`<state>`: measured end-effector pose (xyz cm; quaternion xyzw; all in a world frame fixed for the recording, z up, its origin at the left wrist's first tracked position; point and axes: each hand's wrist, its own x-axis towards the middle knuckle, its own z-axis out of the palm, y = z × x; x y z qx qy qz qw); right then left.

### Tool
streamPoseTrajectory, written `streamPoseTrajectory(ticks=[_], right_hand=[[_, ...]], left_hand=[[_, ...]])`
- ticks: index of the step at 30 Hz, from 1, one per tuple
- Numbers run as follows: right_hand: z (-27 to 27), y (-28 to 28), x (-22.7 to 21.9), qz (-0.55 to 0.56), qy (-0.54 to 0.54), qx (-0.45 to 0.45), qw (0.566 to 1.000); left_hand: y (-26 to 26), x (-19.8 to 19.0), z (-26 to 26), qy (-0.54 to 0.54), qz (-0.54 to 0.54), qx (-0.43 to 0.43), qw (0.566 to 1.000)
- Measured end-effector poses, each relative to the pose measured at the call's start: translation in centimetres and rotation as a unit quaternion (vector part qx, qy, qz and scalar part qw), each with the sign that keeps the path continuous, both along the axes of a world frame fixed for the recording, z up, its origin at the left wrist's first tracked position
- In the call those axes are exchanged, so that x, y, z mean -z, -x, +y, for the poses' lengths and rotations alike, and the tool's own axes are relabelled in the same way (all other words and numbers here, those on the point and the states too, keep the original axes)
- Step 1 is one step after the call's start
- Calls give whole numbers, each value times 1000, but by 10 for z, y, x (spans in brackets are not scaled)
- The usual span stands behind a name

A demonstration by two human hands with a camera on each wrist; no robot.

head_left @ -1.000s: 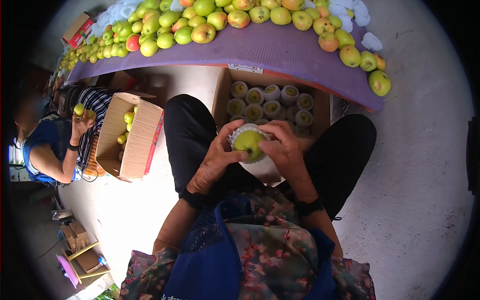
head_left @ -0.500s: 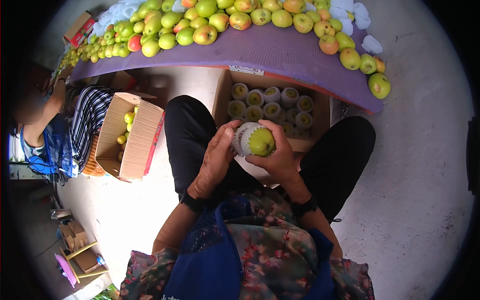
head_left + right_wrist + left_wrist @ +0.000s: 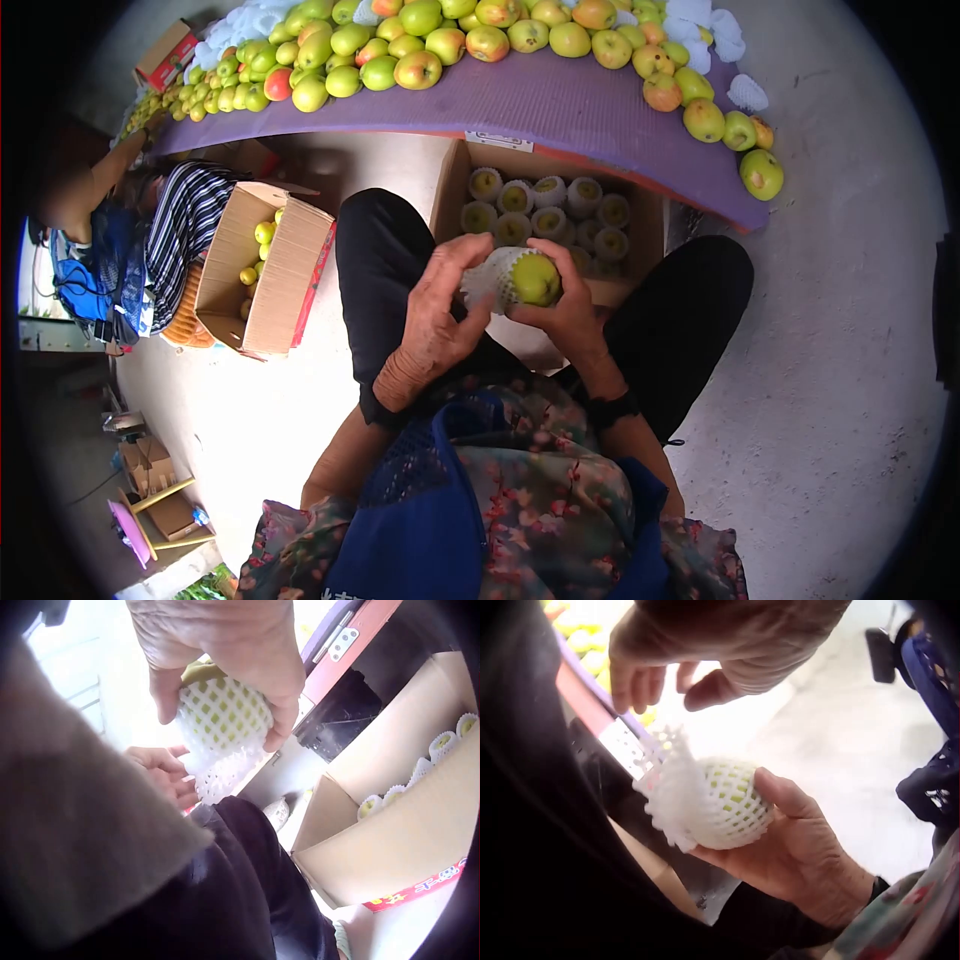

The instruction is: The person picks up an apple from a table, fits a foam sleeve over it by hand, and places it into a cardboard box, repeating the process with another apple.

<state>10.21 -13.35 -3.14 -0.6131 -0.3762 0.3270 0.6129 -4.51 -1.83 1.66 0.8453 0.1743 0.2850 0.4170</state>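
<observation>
My right hand (image 3: 568, 310) grips a green apple (image 3: 536, 280) partly covered by a white foam net (image 3: 490, 278). In the right wrist view, its thumb and fingers wrap round the apple, and the net's loose frilled end (image 3: 225, 774) hangs beyond the fruit. My left hand (image 3: 438, 315) is beside that loose end. The left wrist view shows the left hand's fingers (image 3: 649, 686) loosely bent and apart from the net, with nothing between them. The apple's lower side is hidden by the right palm.
A cardboard box (image 3: 452, 190) of netted apples stands before my knees. Many loose apples (image 3: 418, 70) and foam nets (image 3: 690, 25) lie on the purple-covered table (image 3: 560, 95). Another person (image 3: 95, 250) sits at left by an apple box (image 3: 285, 270).
The apple, first stem up between both hands, has turned sideways in my right hand. My left hand has come away from the net. The other person's arm now reaches toward the table.
</observation>
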Motion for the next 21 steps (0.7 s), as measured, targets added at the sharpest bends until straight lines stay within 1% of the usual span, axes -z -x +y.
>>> streamPoseTrajectory(ticks=[2,3,6,8,10,11,13,15,16,17,18,19,20,21], right_hand=[[2,0,-1,15,14,-6,1000],[3,0,-2,21,3,-9,1000],[-1,1,-1,25,-10,-5,1000],[1,2,0,7,-12,0,1000],[3,3,3,6,-33,51,998],[4,4,4,5,-44,76,996],[4,1,1,30,-68,99,992],[1,0,-6,33,-75,116,990],[0,-1,-3,-12,-75,125,989],[1,-1,2,-58,-75,133,987],[1,-1,5,-102,-75,139,982],[3,0,5,-142,-91,141,976],[4,-1,5,-181,-108,141,967],[6,-1,5,-220,-125,140,957]], left_hand=[[-6,-9,-9,-40,44,87,994],[-10,2,-12,-75,50,74,993],[-12,17,-12,-20,97,34,995],[-13,20,-14,-91,104,1,990],[-13,25,-17,-152,119,-46,980],[-10,30,-17,-128,134,-47,982],[-5,39,-16,-78,163,-47,982],[-1,35,-15,-25,171,-77,982],[-1,29,-14,2,175,-93,980],[1,19,-15,56,177,-95,978],[2,7,-14,186,171,-58,966],[5,-3,-12,313,162,-21,936],[6,-8,-10,433,147,16,889],[4,-8,-9,448,132,63,882]])
